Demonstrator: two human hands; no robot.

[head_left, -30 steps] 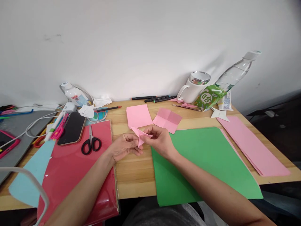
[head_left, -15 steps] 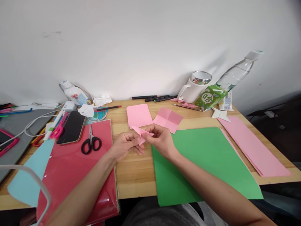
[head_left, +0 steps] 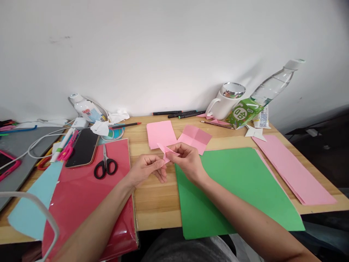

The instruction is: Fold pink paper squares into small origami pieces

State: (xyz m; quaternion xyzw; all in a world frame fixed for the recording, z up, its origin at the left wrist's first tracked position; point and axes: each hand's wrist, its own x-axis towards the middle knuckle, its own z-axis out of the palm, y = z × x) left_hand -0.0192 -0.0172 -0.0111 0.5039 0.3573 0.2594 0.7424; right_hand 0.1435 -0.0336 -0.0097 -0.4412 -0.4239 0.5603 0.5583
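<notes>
Between my hands, above the wooden desk, is a small folded piece of pink paper (head_left: 169, 153) with points sticking out. My left hand (head_left: 148, 168) pinches its left side between thumb and forefinger. From the right, my right hand (head_left: 188, 160) grips it with the thumb on top; the fingers cover part of the folds. Just behind lie a stack of pink paper squares (head_left: 161, 133) and a creased pink square (head_left: 195, 138). A large green sheet stack (head_left: 237, 193) lies under my right forearm.
Scissors (head_left: 105, 163) and a phone (head_left: 83, 148) rest on a red paper pack (head_left: 92, 203). At the back right stand a mug (head_left: 226, 103), a green drink carton (head_left: 244, 113) and a tilted bottle (head_left: 276, 85). Pink strips (head_left: 294, 171) lie at the right edge; markers (head_left: 181, 114) line the wall.
The folded pink paper has turned slightly and shifted a little to the right in my fingers. Both hands keep hold of it; the things on the desk have not moved.
</notes>
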